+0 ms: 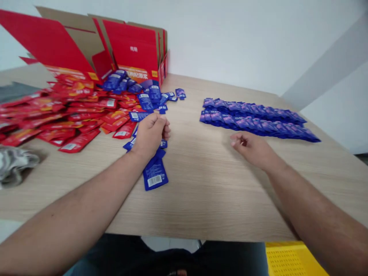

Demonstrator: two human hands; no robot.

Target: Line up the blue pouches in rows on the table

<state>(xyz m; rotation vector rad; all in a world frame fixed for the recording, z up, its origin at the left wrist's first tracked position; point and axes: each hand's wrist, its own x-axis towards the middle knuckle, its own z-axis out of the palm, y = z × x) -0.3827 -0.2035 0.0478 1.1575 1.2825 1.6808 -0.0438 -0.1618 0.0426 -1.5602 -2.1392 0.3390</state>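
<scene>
Blue sachets (155,173) hung from the left hand (150,135). The left grip was closed in a fist, pressed together on the upper part of the bunch, and the lowest sachet lay below the fist, on or just above the tabletop (201,191); contact could not be determined from this view. The right hand (249,148) was held palm down and apart from the left. Its grip was loosely spread, with the fingers half curled, and no item was visible in it. Of the items shown, it was nearest the two rows (258,126), but it was not touching them.

Status of the items: the two rows of blue sachets lay side by side on the right of the tabletop, each made up of closely overlapping sachets. Further blue sachets lay loose near the left hand and along the far side of the red sachets (57,115). The red sachets formed a scattered heap at the left, with no row visible. A red carton (129,50) stood open behind the heap, its flaps spread.

Edges and room: a wide band of pale wood grain separated the left hand from the rows. The near edge ran in front of both forearms. A grey cloth (14,165) lay at the left edge, and a yellow crate (290,260) showed below the near edge at right.
</scene>
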